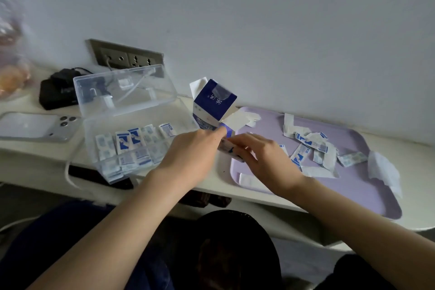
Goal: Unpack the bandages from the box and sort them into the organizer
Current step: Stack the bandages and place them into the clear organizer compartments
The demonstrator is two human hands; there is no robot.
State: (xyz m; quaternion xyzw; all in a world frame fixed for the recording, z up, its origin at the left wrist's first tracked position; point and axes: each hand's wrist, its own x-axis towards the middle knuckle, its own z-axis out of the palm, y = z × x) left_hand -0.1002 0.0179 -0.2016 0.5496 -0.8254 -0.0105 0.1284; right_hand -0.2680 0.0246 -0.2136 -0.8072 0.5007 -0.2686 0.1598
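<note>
A person's left hand (188, 150), fingers curled, pinches the lower end of a blue-and-white box (214, 106). The box is tipped with its opened flaps pointing down towards the hands. Just beside it, the right hand (266, 155) closes its fingers round a small bundle of bandages (227, 147) at the mouth of the box. Both hands meet above the near left corner of a lilac tray (353, 190).

To the left of the hands stands a clear plastic organizer (88, 132), its lid (127, 89) thrown back against the wall. Its compartments hold wrapped bandages (131, 141), some printed blue and some pale, standing on edge in rows. How the rearmost compartments are filled cannot be made out.

To the right, loose bandages (310, 143) and torn white paper wrappers (383, 169) lie scattered across the tray, most of them in its far half.

Organizer and tray share a cream surface (211, 186) set against a pale wall. Left of the organizer lies a phone (35, 127), camera side up, with a black pouch (56, 96) behind it. A wall socket (129, 59) sits above the lid. A white cable (69, 172) loops over the front edge of the surface, and a clear plastic bag (11, 42) stands at the far left.
</note>
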